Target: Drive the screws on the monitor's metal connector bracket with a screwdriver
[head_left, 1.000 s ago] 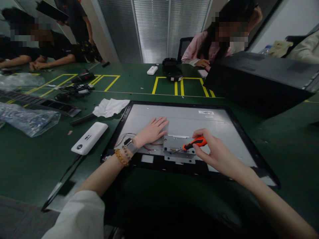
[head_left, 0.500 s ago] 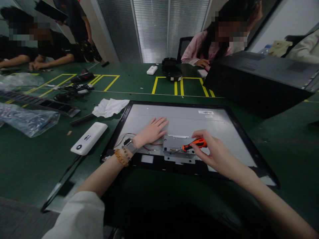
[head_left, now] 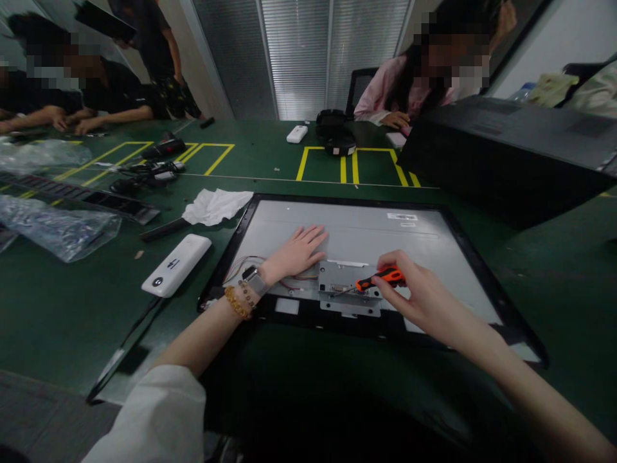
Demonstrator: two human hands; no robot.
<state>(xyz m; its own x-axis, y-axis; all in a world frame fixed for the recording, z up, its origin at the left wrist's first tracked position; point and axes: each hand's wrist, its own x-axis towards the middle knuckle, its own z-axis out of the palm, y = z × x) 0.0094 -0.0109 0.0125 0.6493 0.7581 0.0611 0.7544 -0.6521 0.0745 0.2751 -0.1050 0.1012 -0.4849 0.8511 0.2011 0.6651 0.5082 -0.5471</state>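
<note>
A flat display panel (head_left: 424, 270) with a black frame lies back side up on the green table before me. My left hand (head_left: 299, 253) rests flat on its grey back, fingers stretched out, beside a metal bracket box (head_left: 337, 273). Thin wires (head_left: 292, 283) run out from under that hand and wrist. An orange and black screwdriver (head_left: 388, 277) is pinched in my right hand (head_left: 409, 283). The tool lies almost level, its shaft pointing left across the face of the bracket box. Whether the tip touches a screw is too small to tell.
Left of the panel lie a white power bank (head_left: 177, 265) with a cable, a crumpled tissue (head_left: 216, 206) and plastic wrap (head_left: 62, 225). A large black box (head_left: 486, 161) stands at the right. Across the table sit a person in pink (head_left: 380, 96) and others at far left.
The whole view has shifted slightly, so everything appears a little further right. Both hands keep nearly the same place on the panel, and the screwdriver stays in my right hand.
</note>
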